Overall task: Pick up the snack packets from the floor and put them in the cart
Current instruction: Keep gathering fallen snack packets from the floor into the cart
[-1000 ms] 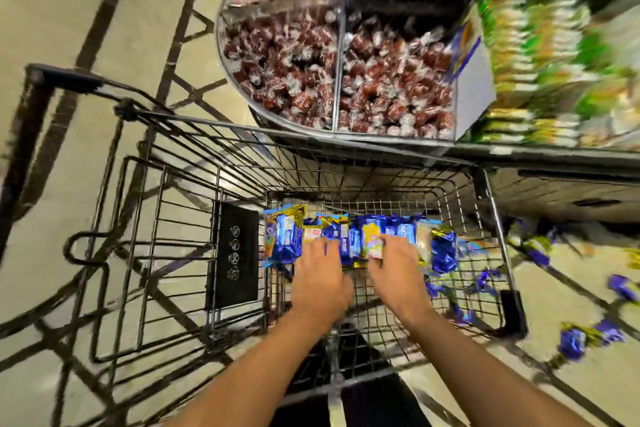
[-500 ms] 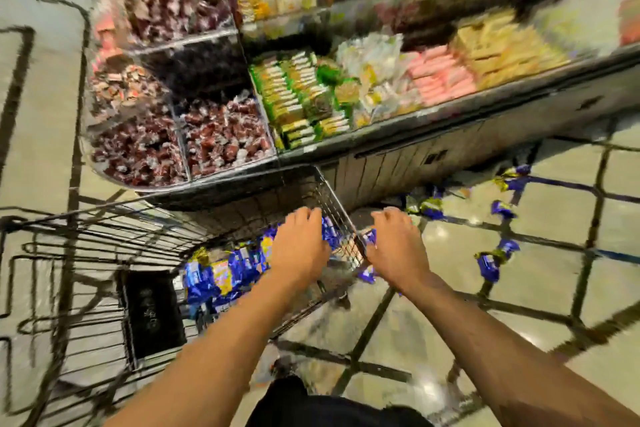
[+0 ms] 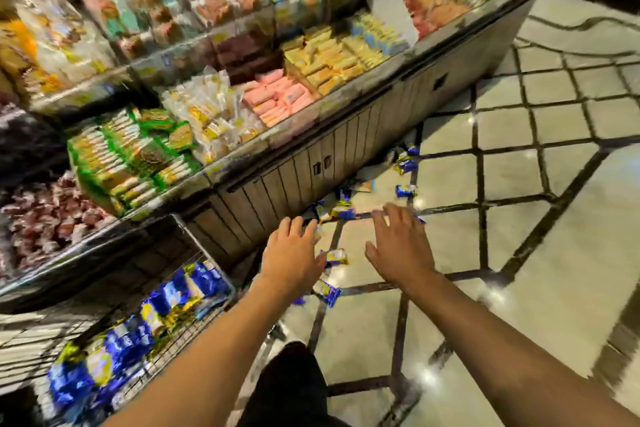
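Several blue and gold snack packets lie scattered on the tiled floor, one [image 3: 336, 256] between my hands, one [image 3: 327, 292] nearer me, others [image 3: 406, 165] further along the shelf base. My left hand [image 3: 294, 253] and my right hand [image 3: 398, 248] reach out over the floor with fingers spread, holding nothing. The wire cart [image 3: 194, 239] stands at lower left with a row of the same blue packets [image 3: 138, 333] inside it.
A long shop shelf unit [image 3: 311, 163] runs diagonally along the left, stacked with green, pink and yellow packaged sweets. Its wooden base borders the scattered packets. Glossy beige tiles with dark lines [image 3: 519, 218] stretch to the right. My dark trouser leg [image 3: 294, 385] shows at the bottom.
My hands left the packets in the cart and swung right, out over the floor. The view turned right, so the cart now sits at lower left.
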`<state>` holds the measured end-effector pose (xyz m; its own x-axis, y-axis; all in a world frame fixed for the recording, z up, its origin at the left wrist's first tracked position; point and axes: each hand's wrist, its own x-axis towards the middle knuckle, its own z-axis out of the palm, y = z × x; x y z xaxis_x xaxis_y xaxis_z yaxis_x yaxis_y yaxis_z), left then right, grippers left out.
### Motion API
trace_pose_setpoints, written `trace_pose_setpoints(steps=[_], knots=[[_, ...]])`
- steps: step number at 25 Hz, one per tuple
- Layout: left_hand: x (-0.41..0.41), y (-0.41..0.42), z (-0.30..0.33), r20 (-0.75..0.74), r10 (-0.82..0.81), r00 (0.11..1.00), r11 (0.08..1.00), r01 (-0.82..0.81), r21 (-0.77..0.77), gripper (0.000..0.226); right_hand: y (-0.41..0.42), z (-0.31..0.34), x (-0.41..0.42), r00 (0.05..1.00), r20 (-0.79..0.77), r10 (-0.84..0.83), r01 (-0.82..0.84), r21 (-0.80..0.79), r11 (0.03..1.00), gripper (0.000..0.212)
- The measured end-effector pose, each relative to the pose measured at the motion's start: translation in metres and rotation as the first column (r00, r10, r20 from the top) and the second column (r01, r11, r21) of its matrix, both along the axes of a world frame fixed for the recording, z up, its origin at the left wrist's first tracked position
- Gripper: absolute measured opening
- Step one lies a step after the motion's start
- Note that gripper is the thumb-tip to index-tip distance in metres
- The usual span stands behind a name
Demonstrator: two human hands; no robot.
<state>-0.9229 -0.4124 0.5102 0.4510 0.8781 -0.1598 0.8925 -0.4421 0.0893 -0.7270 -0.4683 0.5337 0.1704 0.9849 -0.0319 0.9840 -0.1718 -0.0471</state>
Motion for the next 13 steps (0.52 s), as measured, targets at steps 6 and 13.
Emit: trace_pose_setpoints(steps=[6,13], knots=[[0.108,0.048,-0.015,0.001,-0.069,0.998,0.998,0.069,-0.016,0.07,0.022,-0.019,0.109,0.996,-0.006,-0.089,0.088,-0.056,0.995,0.056],[0.251,0.113,-0.035,0.044,-0.102,0.994,0.984,0.107,-0.142,0.07,0.079,-0.021,0.224,0.981,-0.045,-0.191,0.184,-0.125,0.975,0.06]])
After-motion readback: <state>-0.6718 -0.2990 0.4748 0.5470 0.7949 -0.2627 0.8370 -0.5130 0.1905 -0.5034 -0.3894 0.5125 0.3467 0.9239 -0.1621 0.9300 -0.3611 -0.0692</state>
